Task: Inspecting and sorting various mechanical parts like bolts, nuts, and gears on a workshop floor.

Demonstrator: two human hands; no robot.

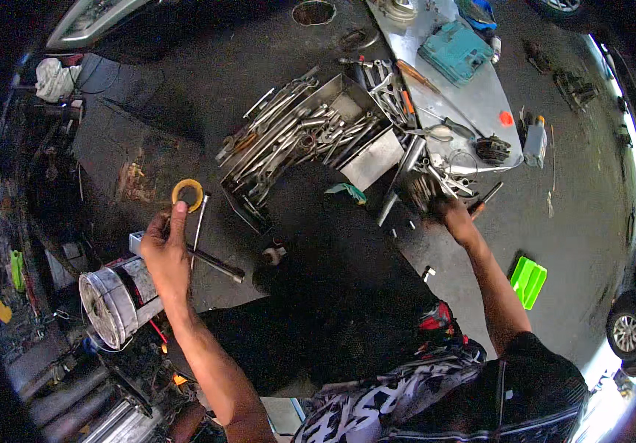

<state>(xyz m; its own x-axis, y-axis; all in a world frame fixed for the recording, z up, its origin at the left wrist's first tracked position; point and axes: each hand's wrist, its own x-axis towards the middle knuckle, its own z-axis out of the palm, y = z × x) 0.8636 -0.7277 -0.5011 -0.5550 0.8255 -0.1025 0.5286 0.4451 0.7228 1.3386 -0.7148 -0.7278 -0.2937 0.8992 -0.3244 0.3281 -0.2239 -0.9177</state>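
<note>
Held up at the left, my left hand (166, 247) pinches the lower edge of a yellow ring (187, 191) with a dark middle, thumb on top. A long metal rod (200, 221) stands out behind that hand. On the right, my right hand (454, 215) is closed around a dark, blurred piece (423, 193) with pale streaks; its kind and most of the fingers cannot be made out. Beneath that hand lie several spanners and loose tools. Between my hands, past my dark-clothed leg, stands a metal toolbox (400, 156) full of spanners and sockets.
A metal panel (491, 96) at the far right carries a teal case (456, 53), pliers (434, 133) and a screwdriver. A bright green tray (528, 283) lies on the floor at right. Near my left forearm is a dirty white bucket (107, 306). A car wheel (627, 332) stands at the right edge.
</note>
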